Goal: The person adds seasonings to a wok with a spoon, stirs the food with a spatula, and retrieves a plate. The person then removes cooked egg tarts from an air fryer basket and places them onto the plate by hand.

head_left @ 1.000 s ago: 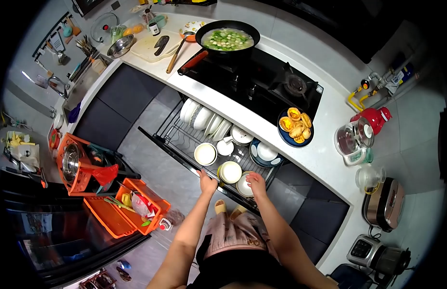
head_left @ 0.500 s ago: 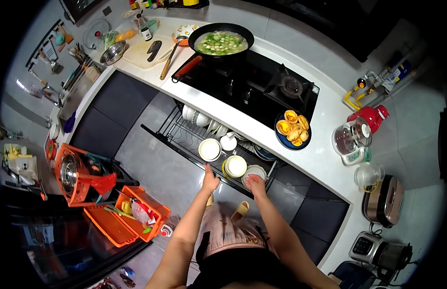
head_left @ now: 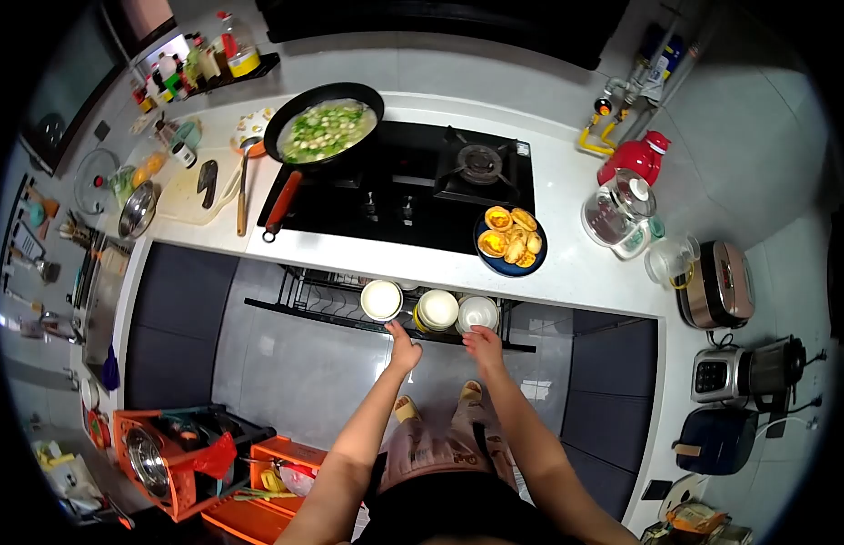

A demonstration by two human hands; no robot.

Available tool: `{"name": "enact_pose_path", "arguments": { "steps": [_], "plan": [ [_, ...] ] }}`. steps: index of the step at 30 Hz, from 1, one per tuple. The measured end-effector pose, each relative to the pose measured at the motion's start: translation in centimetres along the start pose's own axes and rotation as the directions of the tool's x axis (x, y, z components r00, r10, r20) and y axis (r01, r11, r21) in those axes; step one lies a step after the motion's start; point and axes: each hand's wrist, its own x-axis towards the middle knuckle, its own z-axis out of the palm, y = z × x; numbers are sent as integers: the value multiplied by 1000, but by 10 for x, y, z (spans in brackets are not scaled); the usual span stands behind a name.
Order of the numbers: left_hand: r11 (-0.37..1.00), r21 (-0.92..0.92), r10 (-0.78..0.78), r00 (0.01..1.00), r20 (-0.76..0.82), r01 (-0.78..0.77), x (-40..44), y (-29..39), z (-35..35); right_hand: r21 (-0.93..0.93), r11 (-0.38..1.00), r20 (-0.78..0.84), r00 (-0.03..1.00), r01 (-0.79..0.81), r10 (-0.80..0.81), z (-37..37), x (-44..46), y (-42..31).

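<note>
A pulled-out wire drawer with a dark front rail lies under the counter. Pale bowls sit along it: a left bowl, a middle stack with a yellow piece beneath, and a right bowl. At the rail, just below the left bowl, is my left hand, its fingers pointing forward and holding nothing visible. My right hand is at the rail by the right bowl, fingers apart. Whether either hand presses on the rail is hard to make out.
A wok of soup with green pieces stands on the black hob, its handle toward me. A plate of egg tarts is at the counter edge. A cleaver lies on a cutting board. Orange crates stand on the floor at left.
The drawer has slid further in under the counter, hiding the dishes at its back. Both hands moved forward with it, and my right hand has come off the right bowl. My view has turned.
</note>
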Motion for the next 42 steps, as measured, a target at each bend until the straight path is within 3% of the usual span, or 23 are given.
{"name": "enact_pose_path", "arguments": {
  "steps": [4,5,7,10,11,15,20,23,28,31,34,35,36,37,39,40,41,42],
  "plan": [
    [995,99,7,999,44,-11,27,16,-12,74,995,-108,992,72,-64,-20,22,-30],
    [985,170,-25,999,-36,31,31,22,-12,141,987,-141,988,82,-62,-24,31,-40],
    [972,232,58,991,-120,-28,30,52,-24,272,957,-202,978,105,-50,-35,50,-59],
    [991,-63,114,993,-40,-116,40,84,-18,364,929,-250,967,60,36,-48,90,-77],
    [972,-151,169,982,-81,-180,37,103,-10,387,921,-254,965,38,67,-54,101,-84],
    [953,-231,192,980,-45,-197,68,145,32,304,951,-223,967,-49,121,-61,127,-97],
    [986,-158,49,998,-40,-55,95,181,77,53,981,-371,915,189,-156,-86,147,-74],
    [986,-161,41,999,19,-37,102,198,102,41,968,-401,891,249,-213,-117,129,-76],
    [979,-205,43,983,178,-6,96,240,142,39,976,-454,874,214,-173,-179,118,-77],
    [980,-198,81,967,243,-32,104,248,169,118,973,-525,844,200,-110,-201,121,-81],
    [973,-210,150,949,277,-92,112,247,184,174,977,-490,871,121,-20,-213,124,-86],
    [967,-215,193,942,273,-136,118,241,188,196,977,-460,888,84,16,-216,126,-89],
    [966,-106,254,941,225,-235,121,239,189,242,966,-419,908,91,19,-218,127,-89],
    [933,-51,359,926,116,-356,126,231,192,268,962,-374,926,48,58,-221,122,-97],
    [920,-75,381,922,-73,-386,111,244,172,95,990,-286,955,104,-72,-231,119,-88],
    [938,-74,337,941,-28,-338,102,253,152,-2,995,-389,917,95,-88,-218,107,-102],
    [954,-75,293,956,20,-291,93,261,133,-60,994,-377,920,88,-105,-208,100,-110],
    [943,-98,316,948,-37,-318,85,262,118,-118,989,-370,921,85,-123,-201,94,-113]
  ]
}}
